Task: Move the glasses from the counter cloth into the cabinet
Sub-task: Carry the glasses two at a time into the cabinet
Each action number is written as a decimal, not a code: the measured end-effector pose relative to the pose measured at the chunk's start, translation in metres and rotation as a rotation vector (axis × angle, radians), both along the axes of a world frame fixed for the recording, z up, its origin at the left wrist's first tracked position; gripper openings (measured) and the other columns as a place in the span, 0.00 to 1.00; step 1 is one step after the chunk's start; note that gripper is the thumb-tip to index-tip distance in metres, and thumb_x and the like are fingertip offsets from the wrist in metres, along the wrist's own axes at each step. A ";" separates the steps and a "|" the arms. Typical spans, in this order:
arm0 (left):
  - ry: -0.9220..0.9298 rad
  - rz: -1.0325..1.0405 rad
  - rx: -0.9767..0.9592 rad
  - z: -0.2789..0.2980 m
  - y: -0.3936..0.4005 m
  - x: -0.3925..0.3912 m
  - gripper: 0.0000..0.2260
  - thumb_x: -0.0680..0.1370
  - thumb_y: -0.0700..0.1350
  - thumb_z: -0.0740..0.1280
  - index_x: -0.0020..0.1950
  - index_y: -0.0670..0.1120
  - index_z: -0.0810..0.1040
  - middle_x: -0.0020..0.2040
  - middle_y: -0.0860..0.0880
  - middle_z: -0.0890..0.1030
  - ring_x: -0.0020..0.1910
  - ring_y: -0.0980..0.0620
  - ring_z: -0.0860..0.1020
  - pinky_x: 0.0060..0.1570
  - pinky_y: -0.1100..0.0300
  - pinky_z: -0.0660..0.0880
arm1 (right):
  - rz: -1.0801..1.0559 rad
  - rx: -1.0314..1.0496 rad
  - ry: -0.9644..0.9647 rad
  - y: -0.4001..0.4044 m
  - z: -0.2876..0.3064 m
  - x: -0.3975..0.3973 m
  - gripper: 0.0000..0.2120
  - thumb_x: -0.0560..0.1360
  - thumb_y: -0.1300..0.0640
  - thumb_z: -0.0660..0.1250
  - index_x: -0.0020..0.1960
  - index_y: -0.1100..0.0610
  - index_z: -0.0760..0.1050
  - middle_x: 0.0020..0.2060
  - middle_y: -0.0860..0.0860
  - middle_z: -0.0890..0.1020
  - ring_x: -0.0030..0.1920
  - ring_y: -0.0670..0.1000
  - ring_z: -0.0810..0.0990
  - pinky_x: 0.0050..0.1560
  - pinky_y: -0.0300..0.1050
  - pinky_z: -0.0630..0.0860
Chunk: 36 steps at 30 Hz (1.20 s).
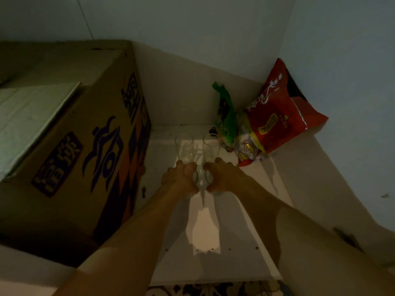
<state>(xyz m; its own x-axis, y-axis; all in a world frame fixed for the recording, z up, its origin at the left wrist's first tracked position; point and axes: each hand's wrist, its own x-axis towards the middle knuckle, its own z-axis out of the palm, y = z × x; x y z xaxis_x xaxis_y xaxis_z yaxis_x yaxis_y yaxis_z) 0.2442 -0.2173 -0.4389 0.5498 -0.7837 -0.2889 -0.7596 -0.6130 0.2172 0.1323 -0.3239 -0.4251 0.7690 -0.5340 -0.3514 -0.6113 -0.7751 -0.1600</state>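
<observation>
I am looking into a dim cabinet with a white shelf. My left hand has its fingers curled round a clear glass, of which only an edge shows beside the thumb. My right hand grips a second clear glass the same way. The two hands are side by side, almost touching, low over the shelf. Just beyond the fingertips two more clear glasses stand upright at the back, a left one and a right one. The counter cloth is out of view.
A big printed cardboard box fills the shelf's left side, close to my left forearm. A green packet and a red snack bag lean in the back right corner, with small wrapped sweets in front. A patterned floor shows below.
</observation>
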 end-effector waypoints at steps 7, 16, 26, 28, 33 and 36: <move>0.005 -0.009 -0.011 -0.007 -0.003 0.001 0.35 0.71 0.54 0.75 0.73 0.57 0.62 0.70 0.44 0.64 0.64 0.39 0.70 0.56 0.49 0.73 | -0.009 -0.027 -0.005 -0.004 -0.008 0.001 0.38 0.71 0.45 0.74 0.75 0.46 0.60 0.66 0.58 0.68 0.63 0.63 0.72 0.59 0.57 0.74; 0.036 0.037 0.014 0.005 -0.009 -0.002 0.40 0.71 0.54 0.75 0.77 0.58 0.56 0.73 0.45 0.60 0.68 0.39 0.65 0.60 0.50 0.68 | -0.052 0.068 -0.027 -0.010 -0.006 0.001 0.42 0.68 0.44 0.76 0.75 0.45 0.58 0.68 0.57 0.67 0.66 0.62 0.70 0.63 0.59 0.72; 0.071 0.016 -0.086 0.070 0.007 -0.012 0.30 0.71 0.57 0.71 0.71 0.56 0.66 0.70 0.43 0.68 0.66 0.38 0.69 0.63 0.45 0.69 | -0.014 -0.052 -0.126 -0.001 0.044 -0.008 0.26 0.71 0.40 0.64 0.66 0.49 0.68 0.63 0.56 0.75 0.62 0.63 0.74 0.60 0.61 0.73; 0.132 0.039 -0.135 0.097 0.027 -0.025 0.29 0.72 0.57 0.71 0.71 0.56 0.68 0.69 0.44 0.71 0.64 0.40 0.71 0.62 0.46 0.71 | 0.000 -0.053 -0.123 0.025 0.076 -0.030 0.26 0.74 0.43 0.64 0.70 0.49 0.67 0.65 0.55 0.73 0.65 0.62 0.72 0.62 0.62 0.71; 0.158 0.040 -0.062 0.180 0.104 -0.070 0.26 0.74 0.54 0.71 0.70 0.57 0.67 0.65 0.46 0.71 0.62 0.43 0.73 0.57 0.47 0.75 | -0.035 0.013 -0.111 0.086 0.169 -0.084 0.28 0.74 0.47 0.69 0.71 0.50 0.66 0.64 0.55 0.72 0.63 0.62 0.72 0.60 0.60 0.71; 0.072 0.002 -0.021 0.249 0.149 -0.097 0.26 0.76 0.57 0.68 0.72 0.56 0.66 0.65 0.44 0.71 0.65 0.39 0.70 0.58 0.45 0.73 | -0.023 0.076 -0.076 0.127 0.240 -0.116 0.27 0.74 0.47 0.68 0.71 0.49 0.66 0.63 0.53 0.71 0.62 0.60 0.72 0.59 0.60 0.70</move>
<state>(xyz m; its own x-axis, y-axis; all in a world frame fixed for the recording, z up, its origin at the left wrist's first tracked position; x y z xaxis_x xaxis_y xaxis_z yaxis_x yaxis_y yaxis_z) 0.1472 -0.0680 -0.1897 0.5298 -0.7890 -0.3111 -0.7402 -0.6092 0.2846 0.0167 -0.1966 -0.1848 0.7828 -0.5259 -0.3326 -0.6127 -0.7449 -0.2640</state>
